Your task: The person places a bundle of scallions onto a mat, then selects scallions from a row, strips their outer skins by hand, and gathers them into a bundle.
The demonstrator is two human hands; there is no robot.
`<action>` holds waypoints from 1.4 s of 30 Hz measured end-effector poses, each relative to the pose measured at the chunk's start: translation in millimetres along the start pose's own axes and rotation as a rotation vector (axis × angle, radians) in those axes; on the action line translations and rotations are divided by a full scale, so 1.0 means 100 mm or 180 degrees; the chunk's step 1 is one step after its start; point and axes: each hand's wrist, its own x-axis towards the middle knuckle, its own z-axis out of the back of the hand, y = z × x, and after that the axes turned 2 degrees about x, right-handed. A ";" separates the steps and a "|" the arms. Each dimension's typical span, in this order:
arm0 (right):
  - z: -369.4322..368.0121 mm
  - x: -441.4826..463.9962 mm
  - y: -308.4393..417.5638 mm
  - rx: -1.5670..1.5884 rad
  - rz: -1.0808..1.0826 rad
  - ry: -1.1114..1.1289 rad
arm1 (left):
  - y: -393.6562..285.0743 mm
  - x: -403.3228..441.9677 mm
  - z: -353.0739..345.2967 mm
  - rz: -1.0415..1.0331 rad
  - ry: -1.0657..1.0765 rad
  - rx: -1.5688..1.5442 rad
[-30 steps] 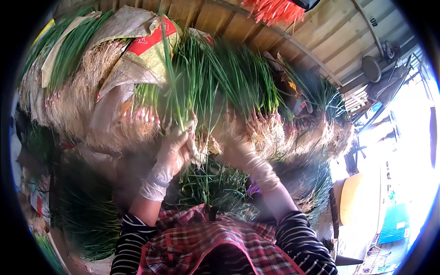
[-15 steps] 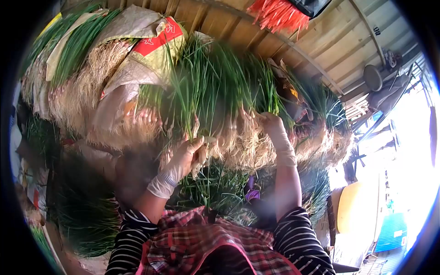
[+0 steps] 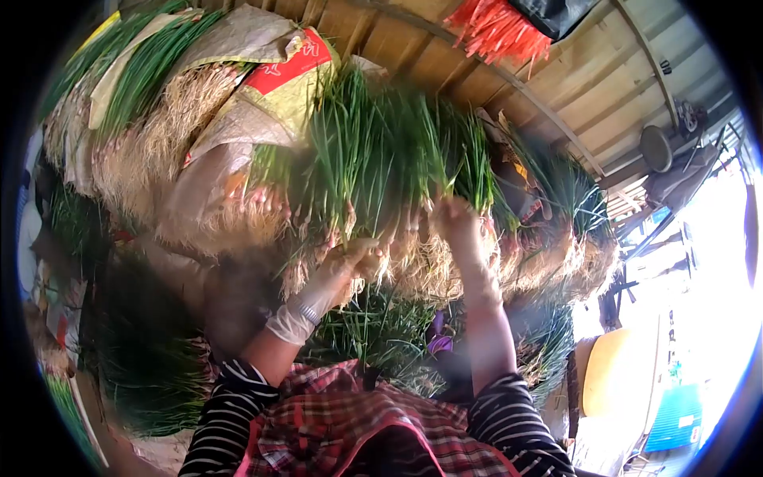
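A thick row of spring onions (image 3: 373,151) lies in front of me, green leaves up and pale roots hanging down. My left hand (image 3: 343,269), in a thin pale glove, is at the root side of the row. Its fingers are curled round spring onions by their white ends, partly hidden by the hand. To its right, my right hand (image 3: 459,229), also gloved, is closed at the white stems of the row. Motion blurs its fingers, and the stalks in them show only in part. Stringy roots (image 3: 409,262) hang between the two hands.
A sack (image 3: 278,87) with a red patch covers more spring onions at the left. Below lie dark green leaves (image 3: 373,322). Red plastic strips (image 3: 497,32) hang at the top. A yellow container (image 3: 610,374) and a blue crate (image 3: 674,417) stand at the right.
My right hand has moved slightly left and down, closer to my left hand. My left hand has shifted a little right and down. The view has tilted slightly.
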 end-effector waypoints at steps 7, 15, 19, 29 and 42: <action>-0.15 -0.87 0.77 0.1034 0.0088 0.1811 | -0.10 -0.08 0.00 0.1004 0.0100 -0.0160; -0.31 0.02 0.62 0.3316 0.0435 0.0326 | -0.33 -0.18 -0.02 0.0848 0.0633 -0.1276; -0.53 0.06 0.43 0.5585 -0.0871 0.0208 | -0.35 -0.21 0.09 0.0478 0.0742 -0.1622; -0.43 -0.28 0.77 0.1663 0.0872 0.1395 | -0.31 -0.28 0.10 0.0732 -0.0478 -0.0167; -0.21 -0.02 0.85 0.0438 0.0680 0.0971 | -0.11 -0.19 0.10 0.0103 -0.0535 0.0786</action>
